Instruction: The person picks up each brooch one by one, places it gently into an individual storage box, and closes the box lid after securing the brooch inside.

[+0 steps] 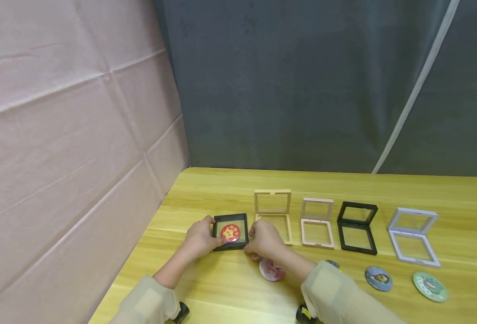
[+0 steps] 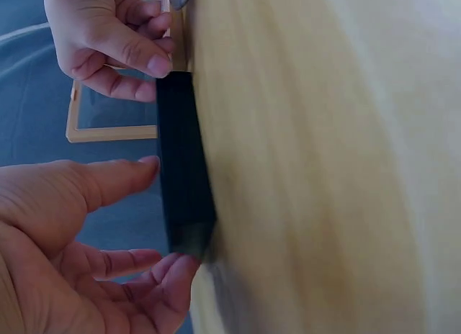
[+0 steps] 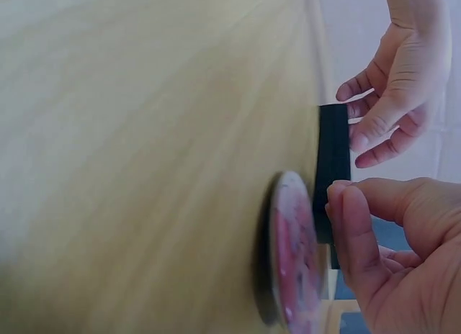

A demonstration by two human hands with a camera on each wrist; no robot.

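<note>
A closed black display frame [image 1: 229,246] lies on the table at the left, with a red round badge [image 1: 230,232] bearing a yellow star visible inside its clear window. My left hand [image 1: 200,237] holds the frame by its left side, thumb over the front edge. At the front right corner, my right hand [image 1: 266,240] pinches the frame's edge between thumb and forefinger. In the left wrist view the black side wall [image 2: 184,154] spans between both hands. A pink round badge [image 3: 295,247] lies just below the right hand, partly covered by the forearm in the head view.
Open frames stand in a row to the right: a wooden-coloured one [image 1: 290,229], a pale pink one [image 1: 317,246], a black one [image 1: 357,250] and a white one [image 1: 418,262]. In front lie a blue badge [image 1: 378,278], a green badge [image 1: 430,286] and one half hidden by the right sleeve.
</note>
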